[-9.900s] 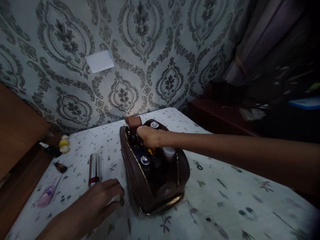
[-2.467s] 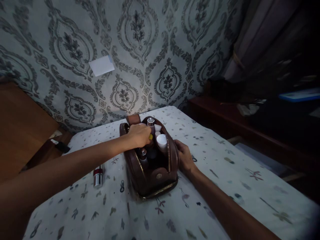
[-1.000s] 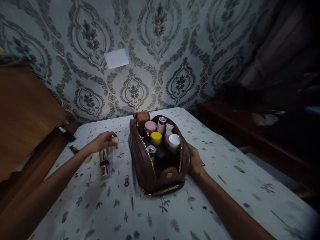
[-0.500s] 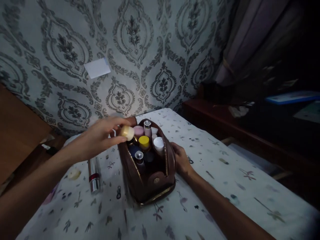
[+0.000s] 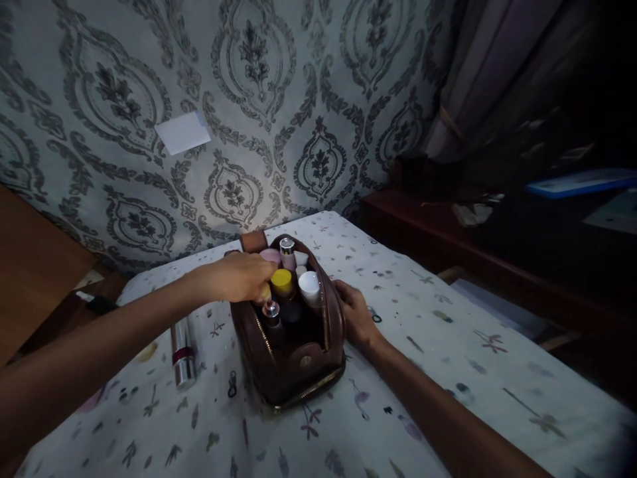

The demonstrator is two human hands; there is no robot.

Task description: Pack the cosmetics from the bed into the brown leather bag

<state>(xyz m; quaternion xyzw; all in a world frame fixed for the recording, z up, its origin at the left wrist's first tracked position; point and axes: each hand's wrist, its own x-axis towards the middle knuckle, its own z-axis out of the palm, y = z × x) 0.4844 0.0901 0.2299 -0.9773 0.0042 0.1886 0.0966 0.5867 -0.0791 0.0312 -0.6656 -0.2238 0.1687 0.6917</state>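
A brown leather makeup bag stands unzipped on the patterned sheet. My left hand reaches into its left side, fingers closed on a small cream-and-gold jar, mostly hidden by them. Curled against the bag's right side is my right hand, steadying it; some fingertips are hidden. Inside stand a yellow-lidded jar, a white-lidded jar, a silver-capped bottle, a pink round item and, nearer me, a bottle with a shiny round cap.
A silver tube with a red band lies left of the bag, under my left forearm. Beyond it sits a small pale round item, partly covered. A patterned wall rises behind the bed; dark furniture is at right.
My left hand has moved from above the bag's left rim down into it, carrying the cream-and-gold jar. My right hand stays at the bag's side. The view has shifted slightly.
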